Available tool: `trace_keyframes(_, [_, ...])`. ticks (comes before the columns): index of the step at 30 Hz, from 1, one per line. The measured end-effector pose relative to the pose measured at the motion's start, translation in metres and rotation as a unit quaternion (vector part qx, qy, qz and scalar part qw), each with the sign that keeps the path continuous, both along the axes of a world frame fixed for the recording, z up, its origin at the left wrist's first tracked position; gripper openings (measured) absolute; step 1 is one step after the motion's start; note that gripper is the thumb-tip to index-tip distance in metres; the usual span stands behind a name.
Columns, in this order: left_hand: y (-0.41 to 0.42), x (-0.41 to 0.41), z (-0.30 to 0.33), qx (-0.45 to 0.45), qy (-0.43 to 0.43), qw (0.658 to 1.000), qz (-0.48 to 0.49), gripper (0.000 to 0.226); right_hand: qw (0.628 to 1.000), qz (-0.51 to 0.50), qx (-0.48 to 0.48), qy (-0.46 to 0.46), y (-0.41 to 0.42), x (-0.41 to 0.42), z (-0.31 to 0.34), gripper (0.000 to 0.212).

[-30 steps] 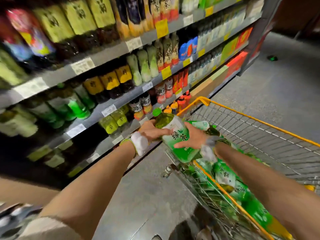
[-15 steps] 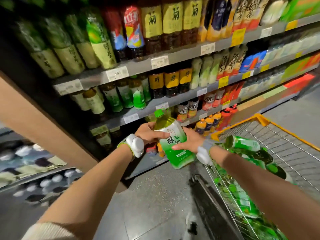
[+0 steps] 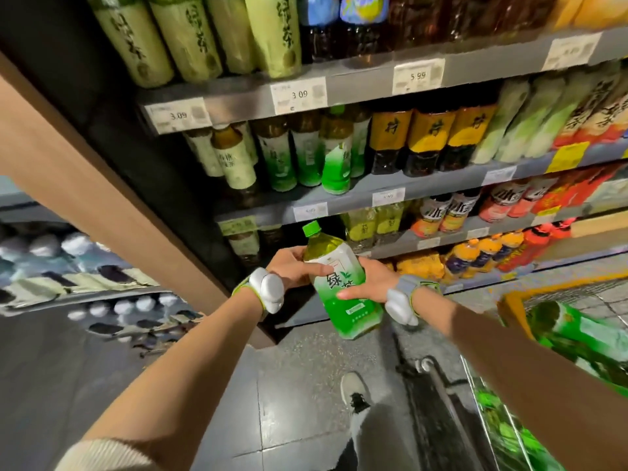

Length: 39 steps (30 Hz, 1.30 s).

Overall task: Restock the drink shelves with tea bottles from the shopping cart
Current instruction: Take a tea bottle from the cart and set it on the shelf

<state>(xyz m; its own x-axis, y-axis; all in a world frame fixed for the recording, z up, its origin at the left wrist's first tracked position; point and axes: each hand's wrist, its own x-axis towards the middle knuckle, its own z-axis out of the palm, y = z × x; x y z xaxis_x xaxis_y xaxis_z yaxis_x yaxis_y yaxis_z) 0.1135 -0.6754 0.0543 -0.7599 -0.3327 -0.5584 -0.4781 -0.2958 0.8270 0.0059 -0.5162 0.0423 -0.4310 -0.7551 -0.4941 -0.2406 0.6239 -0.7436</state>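
both the left hand (image 3: 292,266) and right hand (image 3: 368,282) are clamped on a green tea bottle (image 3: 334,283), tilted, in front of the drink shelves (image 3: 373,195), left of the cart (image 3: 516,307).

One head camera looks forward and down, close on the shelves (image 3: 356,195) at 12 o'clock.

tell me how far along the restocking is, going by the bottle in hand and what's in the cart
Partly done. Matching green tea bottles already stand on the middle shelf, though who placed them can't be told. In hand: the left hand and right hand both grip one green tea bottle in front of the lower shelves, not yet shelved. Left: more green bottles lie in the cart.
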Motion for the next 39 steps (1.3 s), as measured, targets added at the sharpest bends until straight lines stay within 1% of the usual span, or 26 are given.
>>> trace_keyframes(3, [-0.013, -0.010, -0.043, 0.011, -0.007, 1.000, 0.023, 0.039, 0.999, 0.030, 0.009, 0.007, -0.020, -0.012, -0.046, 0.056])
trace_keyframes(6, [-0.022, -0.018, -0.079, 0.008, -0.015, 0.999, 0.046, 0.037, 0.999, 0.032, 0.022, 0.014, -0.033, -0.024, -0.082, 0.055])
trace_keyframes(9, [-0.032, -0.026, -0.116, 0.003, -0.005, 0.998, 0.070, 0.034, 0.998, 0.051, 0.026, 0.023, -0.047, -0.039, -0.117, 0.055])
trace_keyframes(11, [-0.039, -0.029, -0.142, -0.006, 0.020, 0.996, 0.082, 0.026, 0.998, 0.054, 0.013, 0.032, -0.056, -0.044, -0.140, 0.055])
trace_keyframes(13, [-0.048, -0.034, -0.165, -0.018, 0.043, 0.995, 0.092, 0.018, 0.998, 0.041, -0.011, 0.039, -0.066, -0.051, -0.164, 0.046])
trace_keyframes(15, [-0.055, -0.038, -0.177, -0.033, 0.054, 0.993, 0.104, 0.017, 0.999, 0.026, -0.036, 0.029, -0.074, -0.054, -0.177, 0.034])
trace_keyframes(16, [-0.058, -0.039, -0.187, -0.043, 0.063, 0.990, 0.116, 0.014, 0.998, 0.020, -0.054, 0.024, -0.079, -0.055, -0.188, 0.033])
trace_keyframes(19, [-0.070, -0.050, -0.205, -0.060, 0.099, 0.984, 0.135, 0.008, 0.995, -0.008, -0.091, 0.025, -0.094, -0.065, -0.209, 0.037])
trace_keyframes(21, [-0.076, -0.057, -0.220, -0.069, 0.126, 0.977, 0.156, 0.014, 0.992, -0.029, -0.120, 0.030, -0.104, -0.070, -0.228, 0.051])
trace_keyframes(23, [-0.087, -0.066, -0.230, -0.078, 0.143, 0.973, 0.166, 0.024, 0.988, -0.036, -0.143, 0.039, -0.113, -0.078, -0.240, 0.056])
trace_keyframes(24, [-0.091, -0.071, -0.234, -0.084, 0.142, 0.972, 0.168, 0.027, 0.987, -0.037, -0.152, 0.041, -0.118, -0.081, -0.242, 0.052])
trace_keyframes(26, [-0.101, -0.079, -0.248, -0.101, 0.149, 0.967, 0.180, 0.029, 0.983, -0.031, -0.177, 0.041, -0.125, -0.085, -0.250, 0.039])
trace_keyframes(28, [-0.111, -0.089, -0.254, -0.098, 0.154, 0.967, 0.179, 0.024, 0.978, -0.039, -0.200, 0.048, -0.136, -0.094, -0.254, 0.028])
trace_keyframes(29, [-0.113, -0.094, -0.256, -0.092, 0.160, 0.968, 0.168, 0.021, 0.977, -0.042, -0.202, 0.057, -0.139, -0.097, -0.255, 0.027])
trace_keyframes(30, [-0.117, -0.099, -0.259, -0.090, 0.169, 0.969, 0.154, 0.019, 0.974, -0.045, -0.211, 0.071, -0.145, -0.103, -0.260, 0.030])
trace_keyframes(32, [-0.123, -0.109, -0.259, -0.083, 0.180, 0.968, 0.154, 0.014, 0.967, -0.071, -0.221, 0.103, -0.152, -0.108, -0.263, 0.048])
trace_keyframes(34, [-0.130, -0.121, -0.262, -0.093, 0.206, 0.958, 0.179, 0.010, 0.959, -0.092, -0.232, 0.131, -0.160, -0.115, -0.269, 0.062])
trace_keyframes(35, [-0.135, -0.130, -0.263, -0.104, 0.220, 0.951, 0.189, 0.015, 0.956, -0.103, -0.237, 0.143, -0.162, -0.118, -0.270, 0.062])
trace_keyframes(37, [-0.141, -0.143, -0.265, -0.123, 0.251, 0.937, 0.211, 0.023, 0.953, -0.117, -0.229, 0.161, -0.167, -0.128, -0.272, 0.053])
trace_keyframes(38, [-0.146, -0.146, -0.266, -0.124, 0.266, 0.931, 0.219, 0.022, 0.952, -0.122, -0.222, 0.171, -0.172, -0.133, -0.272, 0.053])
trace_keyframes(39, [-0.145, -0.150, -0.263, -0.118, 0.279, 0.928, 0.216, 0.019, 0.951, -0.133, -0.216, 0.175, -0.171, -0.139, -0.271, 0.059])
